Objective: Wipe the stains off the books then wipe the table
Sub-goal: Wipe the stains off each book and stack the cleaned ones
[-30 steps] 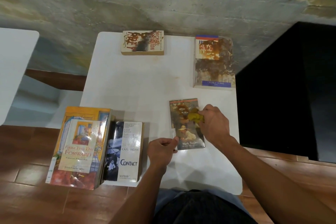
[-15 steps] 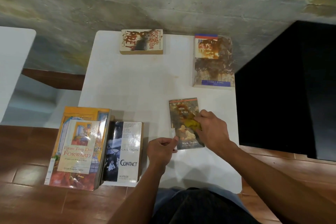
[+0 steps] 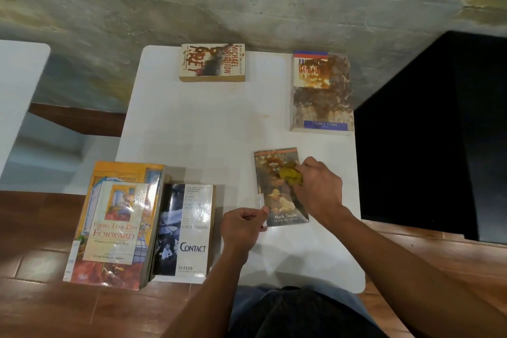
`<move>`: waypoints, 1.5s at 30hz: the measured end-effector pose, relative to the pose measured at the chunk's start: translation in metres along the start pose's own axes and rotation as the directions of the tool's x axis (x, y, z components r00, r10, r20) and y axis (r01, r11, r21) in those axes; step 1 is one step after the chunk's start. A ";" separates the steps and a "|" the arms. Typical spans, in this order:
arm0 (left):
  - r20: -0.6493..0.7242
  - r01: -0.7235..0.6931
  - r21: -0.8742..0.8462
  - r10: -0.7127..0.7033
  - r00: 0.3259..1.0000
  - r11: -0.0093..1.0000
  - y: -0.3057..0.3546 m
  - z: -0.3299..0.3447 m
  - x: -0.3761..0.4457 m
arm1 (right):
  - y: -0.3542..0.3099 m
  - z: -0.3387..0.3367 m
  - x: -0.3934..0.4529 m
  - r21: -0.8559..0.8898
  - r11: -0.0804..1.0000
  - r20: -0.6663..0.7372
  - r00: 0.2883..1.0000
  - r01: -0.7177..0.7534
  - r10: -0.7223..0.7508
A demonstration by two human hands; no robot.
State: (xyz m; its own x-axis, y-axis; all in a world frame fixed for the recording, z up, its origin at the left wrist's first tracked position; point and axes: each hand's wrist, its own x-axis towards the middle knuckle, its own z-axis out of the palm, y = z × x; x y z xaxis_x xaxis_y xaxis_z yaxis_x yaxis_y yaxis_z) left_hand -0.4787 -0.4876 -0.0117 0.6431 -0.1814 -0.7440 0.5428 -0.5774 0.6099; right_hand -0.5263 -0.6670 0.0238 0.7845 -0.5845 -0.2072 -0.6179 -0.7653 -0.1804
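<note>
right hand (image 3: 319, 189) grips a crumpled mustard-yellow cloth (image 3: 292, 176), pressed on the upper cover of the small mark twain paperback (image 3: 277, 200). that book lies flat at the near right of the white rectangular table (image 3: 205, 132). left hand (image 3: 241, 226) is curled, thumb and fingertips pinching the book's near-left corner. stained red-lettered paperback (image 3: 212, 63) and brown-stained blue-banded book (image 3: 321, 93) lie at the far edge.

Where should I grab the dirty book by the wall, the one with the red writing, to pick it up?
Probably by its long near edge, coming from your side. The book lies flat and apart from everything else, its far edge close to the wall, so fingers fit best at the page edge facing you on the table.
</note>
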 end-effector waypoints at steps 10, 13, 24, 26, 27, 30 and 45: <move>-0.012 -0.012 0.014 0.012 1.000 1.000 0.003 0.000 -0.004 | -0.017 0.014 -0.022 0.031 0.992 0.011 0.992 0.124 -0.124; -0.016 -0.011 0.041 0.012 1.000 0.999 0.005 0.000 -0.004 | -0.026 0.012 -0.014 0.033 0.998 0.049 0.997 0.052 -0.054; 0.003 -0.031 0.054 0.031 1.000 0.998 0.004 -0.002 -0.002 | -0.037 0.007 0.002 0.081 0.997 0.055 0.998 0.017 -0.021; 0.010 -0.026 0.040 0.025 1.000 0.999 0.007 -0.003 -0.002 | -0.033 0.006 -0.005 0.092 0.995 0.072 0.997 0.027 -0.034; 0.009 -0.028 0.042 0.027 1.000 0.999 0.008 -0.003 -0.003 | -0.029 0.007 -0.012 0.098 0.994 0.068 0.997 0.038 -0.045; 0.015 -0.042 0.055 0.041 0.999 0.998 0.006 -0.004 -0.004 | -0.017 0.014 -0.029 0.098 0.992 0.032 0.996 0.083 -0.087; 0.017 -0.040 0.043 0.039 0.999 0.998 0.009 -0.002 -0.005 | 0.006 -0.002 -0.002 0.052 0.997 0.013 0.999 -0.050 0.049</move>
State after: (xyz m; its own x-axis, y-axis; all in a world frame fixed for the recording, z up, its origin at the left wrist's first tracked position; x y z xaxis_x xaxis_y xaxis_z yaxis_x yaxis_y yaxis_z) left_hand -0.4757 -0.4901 -0.0016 0.6545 -0.2177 -0.7240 0.4930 -0.6032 0.6270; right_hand -0.5316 -0.6711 0.0248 0.7526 -0.6177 -0.2282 -0.6579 -0.7205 -0.2192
